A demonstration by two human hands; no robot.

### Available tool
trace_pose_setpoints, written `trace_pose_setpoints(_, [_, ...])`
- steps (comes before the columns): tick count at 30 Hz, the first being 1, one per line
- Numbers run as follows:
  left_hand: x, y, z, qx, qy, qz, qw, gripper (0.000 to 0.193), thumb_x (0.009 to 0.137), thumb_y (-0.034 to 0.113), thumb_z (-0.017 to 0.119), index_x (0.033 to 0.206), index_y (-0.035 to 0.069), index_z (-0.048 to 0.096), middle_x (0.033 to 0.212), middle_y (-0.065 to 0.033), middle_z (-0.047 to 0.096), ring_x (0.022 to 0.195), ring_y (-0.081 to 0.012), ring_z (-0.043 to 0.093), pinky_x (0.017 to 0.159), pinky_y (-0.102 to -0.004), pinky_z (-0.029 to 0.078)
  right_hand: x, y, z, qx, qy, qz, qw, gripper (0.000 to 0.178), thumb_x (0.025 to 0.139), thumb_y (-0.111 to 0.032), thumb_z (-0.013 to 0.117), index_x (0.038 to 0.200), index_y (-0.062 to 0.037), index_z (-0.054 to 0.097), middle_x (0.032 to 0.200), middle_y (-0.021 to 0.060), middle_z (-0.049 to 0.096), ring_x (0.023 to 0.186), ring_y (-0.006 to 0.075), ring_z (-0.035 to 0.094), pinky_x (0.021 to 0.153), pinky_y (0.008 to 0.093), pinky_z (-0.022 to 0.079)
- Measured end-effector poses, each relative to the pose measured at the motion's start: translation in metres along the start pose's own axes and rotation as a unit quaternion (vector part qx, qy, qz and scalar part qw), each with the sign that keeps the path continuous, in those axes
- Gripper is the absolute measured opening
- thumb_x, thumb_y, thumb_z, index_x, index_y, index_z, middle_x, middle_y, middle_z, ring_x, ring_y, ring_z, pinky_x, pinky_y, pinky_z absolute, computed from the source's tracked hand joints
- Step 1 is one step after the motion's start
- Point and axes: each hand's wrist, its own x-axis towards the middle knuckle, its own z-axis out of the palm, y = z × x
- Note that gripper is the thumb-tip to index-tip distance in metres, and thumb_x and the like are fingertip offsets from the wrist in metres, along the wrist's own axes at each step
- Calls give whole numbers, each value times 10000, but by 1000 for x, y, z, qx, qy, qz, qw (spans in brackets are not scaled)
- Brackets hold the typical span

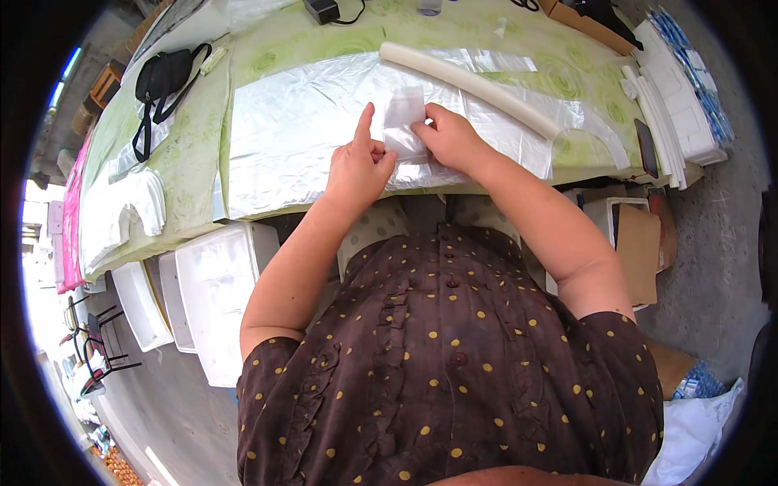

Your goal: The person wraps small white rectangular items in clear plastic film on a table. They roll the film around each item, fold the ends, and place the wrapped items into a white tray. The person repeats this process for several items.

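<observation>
A small, flat, translucent plastic bag [403, 115] is held just over a shiny clear plastic sheet [284, 138] spread on the table. My right hand [454, 142] pinches the bag's right edge between thumb and fingers. At its lower left corner is my left hand [356, 168], index finger pointing up and away, the other fingers curled, the thumb pressed at the bag's edge. Behind the bag and to the right, a long whitish roll [470, 87] lies slantwise on the sheet.
A green patterned cloth [190, 182] covers the table. On it are a black waist bag [162, 77], white folded plastic [126, 206], a black adapter [322, 10] and a dark phone [646, 148]. White boxes [685, 97] stand at right; white bins [215, 300] sit below at left.
</observation>
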Motion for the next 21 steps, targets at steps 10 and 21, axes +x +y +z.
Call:
trace_pose_setpoints(10, [21,14,-21,35,-76,-125,989,821,864,241,679,1570,74,294,970,-72,752,950,-275,714,875,-392,546,15,-22,3,-20,14,104,994,431,899,-275,682,1233,-22,581,894,87,683,651,179,631,598,336,502])
trace_pose_setpoints(21, [24,-4,-13,159,-30,26,987,625,904,328,700,1474,203,477,1363,-111,579,1167,-287,621,991,-426,483,14,8,13,-43,68,34,996,307,859,-182,637,1133,-53,586,1004,151,718,974,318,686,869,394,530])
